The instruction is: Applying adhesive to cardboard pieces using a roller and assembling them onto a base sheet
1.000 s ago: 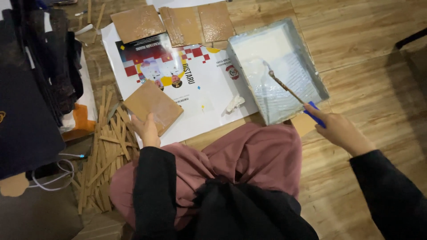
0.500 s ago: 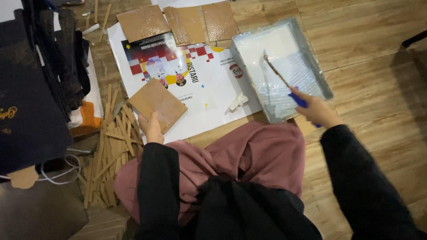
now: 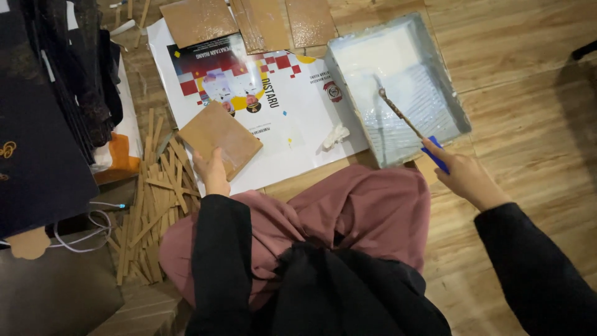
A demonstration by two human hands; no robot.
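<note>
My left hand (image 3: 212, 172) grips a square brown board (image 3: 219, 138) by its near edge, holding it over a printed poster sheet (image 3: 280, 106) spread on the wooden floor. My right hand (image 3: 465, 177) holds a paintbrush (image 3: 407, 122) with a blue handle. The brush tip rests inside a grey paint tray (image 3: 448, 106) lined with clear plastic and holding white liquid. The tray sits at the poster's right edge.
Three brown boards (image 3: 249, 22) lie in a row at the poster's far edge. A heap of thin wooden sticks (image 3: 152, 196) lies to my left. Dark cloth and a folder (image 3: 43, 106) fill the far left, with a white cable (image 3: 87, 224) beside them. A crumpled white scrap (image 3: 336, 135) lies on the poster.
My right hand has shifted a little while keeping the brush tip in the tray. My left hand still holds the brown board over the poster.
</note>
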